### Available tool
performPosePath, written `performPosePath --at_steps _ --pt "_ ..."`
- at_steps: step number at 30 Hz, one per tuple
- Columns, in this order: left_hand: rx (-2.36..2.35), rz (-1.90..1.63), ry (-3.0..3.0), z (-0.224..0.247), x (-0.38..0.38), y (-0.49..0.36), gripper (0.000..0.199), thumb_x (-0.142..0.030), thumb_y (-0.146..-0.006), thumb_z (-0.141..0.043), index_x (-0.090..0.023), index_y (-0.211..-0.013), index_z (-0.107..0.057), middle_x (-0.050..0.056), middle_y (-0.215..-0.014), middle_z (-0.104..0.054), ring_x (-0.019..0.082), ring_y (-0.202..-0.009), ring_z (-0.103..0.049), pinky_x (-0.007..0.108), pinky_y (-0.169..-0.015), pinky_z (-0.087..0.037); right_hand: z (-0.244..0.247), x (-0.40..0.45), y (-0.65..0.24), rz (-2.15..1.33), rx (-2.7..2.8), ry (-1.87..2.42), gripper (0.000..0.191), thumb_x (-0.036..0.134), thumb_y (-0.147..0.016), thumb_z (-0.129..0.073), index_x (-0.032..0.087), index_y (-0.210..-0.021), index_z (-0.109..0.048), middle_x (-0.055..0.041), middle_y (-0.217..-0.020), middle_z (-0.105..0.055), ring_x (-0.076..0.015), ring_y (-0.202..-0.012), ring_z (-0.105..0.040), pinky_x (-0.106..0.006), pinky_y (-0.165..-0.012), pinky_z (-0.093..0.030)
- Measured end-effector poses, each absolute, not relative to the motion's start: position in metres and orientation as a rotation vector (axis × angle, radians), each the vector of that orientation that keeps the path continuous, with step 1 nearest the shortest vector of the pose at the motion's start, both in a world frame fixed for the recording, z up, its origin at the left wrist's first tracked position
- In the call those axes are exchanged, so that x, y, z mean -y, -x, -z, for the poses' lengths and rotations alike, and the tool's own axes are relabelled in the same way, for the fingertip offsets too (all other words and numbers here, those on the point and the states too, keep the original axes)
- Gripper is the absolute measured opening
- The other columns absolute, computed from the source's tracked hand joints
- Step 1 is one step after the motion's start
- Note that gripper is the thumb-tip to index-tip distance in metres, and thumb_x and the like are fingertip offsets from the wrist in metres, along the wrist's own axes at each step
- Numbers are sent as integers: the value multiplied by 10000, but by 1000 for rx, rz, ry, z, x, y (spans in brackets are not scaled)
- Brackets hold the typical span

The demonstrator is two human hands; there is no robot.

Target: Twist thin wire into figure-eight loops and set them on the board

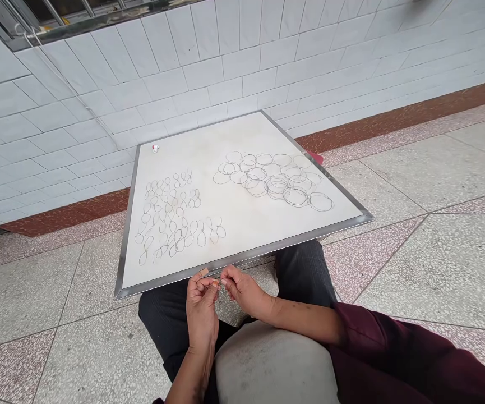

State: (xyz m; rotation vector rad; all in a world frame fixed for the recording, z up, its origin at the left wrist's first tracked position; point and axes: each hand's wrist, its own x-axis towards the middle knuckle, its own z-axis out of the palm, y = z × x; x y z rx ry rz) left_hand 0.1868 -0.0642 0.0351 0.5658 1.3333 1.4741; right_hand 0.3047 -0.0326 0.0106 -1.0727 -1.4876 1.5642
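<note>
Here's the board: a white worktop [242, 256] carrying two batches of thin loops, small loops [170, 219] crowded on the left, big loops [273, 179] overlapping on the right. A small red-and-white object [155, 148] sits near the far left corner. How many loops remain to come, no telling. Right at the near edge, the left hand [202, 308] and right hand [246, 290] are both closed to a pinch, fingertips together, holding something too fine to make out.
</note>
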Motion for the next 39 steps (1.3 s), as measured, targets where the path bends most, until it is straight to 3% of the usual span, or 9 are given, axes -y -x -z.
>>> performPosePath --at_steps 15,25,31,39 --pt "-1294 -1448 -628 -31 71 -183 542 -216 -731 -748 -206 -1226 -526 -54 -721 -630 114 -668 -569 253 -685 -429 -7 36 -308 -1543 1513 1061 170 343 -922 -480 217 -810 -455 46 -642 -459 -118 -545 -426 -242 -531 -359" --pt "-1302 -1390 -701 -46 68 -173 626 -203 -693 -762 -178 -1263 -506 -58 -697 -628 90 -560 -510 226 -581 -393 -17 36 -317 -1644 1524 923 150 352 -911 -512 209 -872 -492 40 -680 -513 -119 -588 -506 -261 -595 -443" --pt "-1257 -1340 -761 -50 69 -169 704 -228 -699 -776 -206 -1330 -464 -56 -716 -632 123 -606 -592 243 -594 -423 -19 39 -319 -1651 1531 889 180 379 -911 -518 204 -867 -521 25 -700 -550 -124 -618 -537 -273 -618 -463" --pt "-1299 -1281 -794 -60 57 -161 810 -256 -667 -819 -209 -1373 -424 -52 -723 -658 115 -608 -580 236 -593 -411 -21 37 -320 -1657 1469 906 236 449 -900 -548 215 -934 -558 7 -772 -588 -140 -690 -565 -290 -657 -480"
